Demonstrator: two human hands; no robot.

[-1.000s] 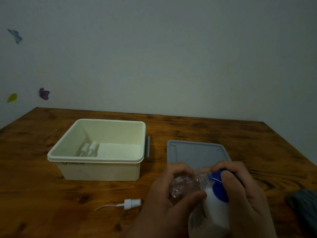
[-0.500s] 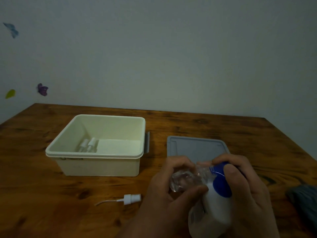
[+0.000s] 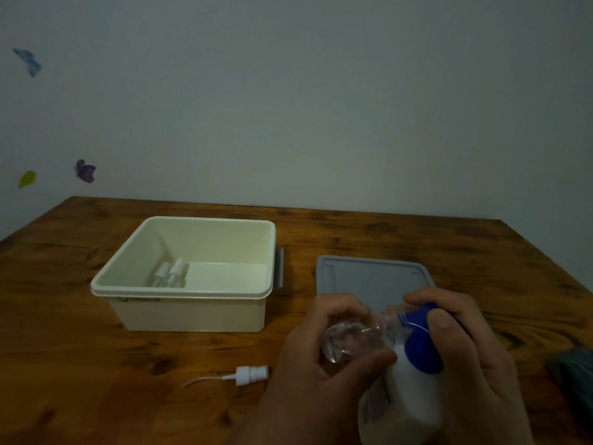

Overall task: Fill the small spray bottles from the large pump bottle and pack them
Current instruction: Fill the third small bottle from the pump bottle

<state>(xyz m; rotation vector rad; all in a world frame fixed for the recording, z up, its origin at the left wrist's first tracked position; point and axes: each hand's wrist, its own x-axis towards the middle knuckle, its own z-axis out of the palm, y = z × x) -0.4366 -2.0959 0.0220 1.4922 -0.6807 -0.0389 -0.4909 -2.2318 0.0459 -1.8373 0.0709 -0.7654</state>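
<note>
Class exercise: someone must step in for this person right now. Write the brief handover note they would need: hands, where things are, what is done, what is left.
Left hand holds a small clear spray bottle, cap off, tilted to the spout of the pump bottle.
Right hand grips the blue pump head.
Spray cap lies on the table.
Two capped small bottles lie in the cream box; grey lid lies beside it.
Left: finish filling, cap, pack, close the box.

Dim grey wall [image 3: 321, 107] behind dark wooden table [image 3: 401, 239]
</note>
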